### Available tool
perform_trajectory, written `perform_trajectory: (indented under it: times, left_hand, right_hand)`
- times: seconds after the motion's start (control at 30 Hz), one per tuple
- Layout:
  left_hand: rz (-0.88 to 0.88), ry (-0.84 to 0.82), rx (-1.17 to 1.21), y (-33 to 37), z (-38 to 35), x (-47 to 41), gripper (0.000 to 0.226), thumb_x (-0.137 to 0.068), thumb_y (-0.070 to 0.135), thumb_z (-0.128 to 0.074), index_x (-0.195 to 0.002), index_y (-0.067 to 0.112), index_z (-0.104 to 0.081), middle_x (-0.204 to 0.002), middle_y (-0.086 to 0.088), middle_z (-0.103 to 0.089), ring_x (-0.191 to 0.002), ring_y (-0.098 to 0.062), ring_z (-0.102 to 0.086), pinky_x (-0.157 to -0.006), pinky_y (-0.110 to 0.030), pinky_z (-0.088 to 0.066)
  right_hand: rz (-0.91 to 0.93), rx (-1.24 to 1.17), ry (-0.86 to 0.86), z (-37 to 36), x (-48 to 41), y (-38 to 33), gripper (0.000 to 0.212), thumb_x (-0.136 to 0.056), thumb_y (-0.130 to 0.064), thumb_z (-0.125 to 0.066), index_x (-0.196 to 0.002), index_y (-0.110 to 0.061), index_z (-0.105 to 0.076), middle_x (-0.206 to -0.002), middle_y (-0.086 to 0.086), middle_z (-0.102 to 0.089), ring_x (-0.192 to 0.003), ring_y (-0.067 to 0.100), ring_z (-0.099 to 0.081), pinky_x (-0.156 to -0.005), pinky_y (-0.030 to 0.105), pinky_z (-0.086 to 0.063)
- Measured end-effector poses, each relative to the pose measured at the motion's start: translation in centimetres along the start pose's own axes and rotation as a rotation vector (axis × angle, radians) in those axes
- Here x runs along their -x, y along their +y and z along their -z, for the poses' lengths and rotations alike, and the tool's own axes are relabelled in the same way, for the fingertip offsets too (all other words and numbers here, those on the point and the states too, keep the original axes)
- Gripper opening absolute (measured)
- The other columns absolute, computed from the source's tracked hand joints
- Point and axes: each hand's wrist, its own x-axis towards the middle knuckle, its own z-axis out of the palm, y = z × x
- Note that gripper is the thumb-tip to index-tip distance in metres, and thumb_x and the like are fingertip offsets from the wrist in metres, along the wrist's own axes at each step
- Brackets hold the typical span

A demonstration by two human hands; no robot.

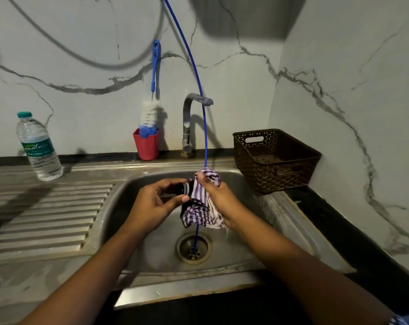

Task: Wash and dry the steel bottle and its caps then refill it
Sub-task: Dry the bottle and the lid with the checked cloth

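At frame centre, above the sink [245, 242], a dark cap [182, 187] is pinched by the curled fingers of the left hand [152, 202]; a striped cloth [198, 208] is gripped against it by the right hand [218, 198].

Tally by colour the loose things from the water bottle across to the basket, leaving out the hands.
Blue: 2, brush and tube
Red: 1, cup
Brown: 1, basket
Clear: 1, water bottle
Purple-and-white striped: 1, cloth
Dark: 1, cap
Total: 7
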Motion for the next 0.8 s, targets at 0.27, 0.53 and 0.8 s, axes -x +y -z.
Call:
perform_trajectory:
  times: [0.27,0.53,0.8]
  left_hand:
    - [0.244,0.099,0.393,0.7,-0.9,-0.2,0.018,-0.078,0.015,-0.066,-0.094,0.009,-0.069,-0.083,-0.005,-0.074,-0.082,-0.017,-0.069,-0.072,-0.024,-0.057]
    - [0.119,0.132,0.27,0.6,-1.4,-0.3,0.035,-0.074,0.005,-0.071,-0.108,0.005,-0.067,-0.089,-0.001,-0.075,-0.086,-0.012,-0.071,-0.074,-0.02,-0.055]
    - [-0.126,0.112,-0.137,0.8,-1.5,0.4,0.04,-0.071,0.005,-0.08,-0.105,0.021,-0.067,-0.105,0.013,-0.069,-0.1,0.003,-0.063,-0.082,-0.012,-0.051]
  right_hand:
    - [0.455,0.433,-0.027,0.7,-0.1,0.8,0.046,-0.079,-0.033,-0.071,-0.121,-0.021,-0.055,-0.118,0.004,-0.059,-0.108,0.011,-0.058,-0.091,0.024,-0.048]
    - [0.335,0.225,0.062,0.6,0.1,0.1,0.053,-0.078,-0.038,-0.067,-0.125,-0.021,-0.05,-0.119,0.006,-0.061,-0.105,0.017,-0.061,-0.088,0.028,-0.052]
    - [-0.14,0.018,0.083,0.7,-0.4,-0.1,0.046,-0.085,-0.055,-0.053,-0.105,-0.015,-0.064,-0.106,0.008,-0.069,-0.097,0.022,-0.066,-0.094,0.039,-0.05]
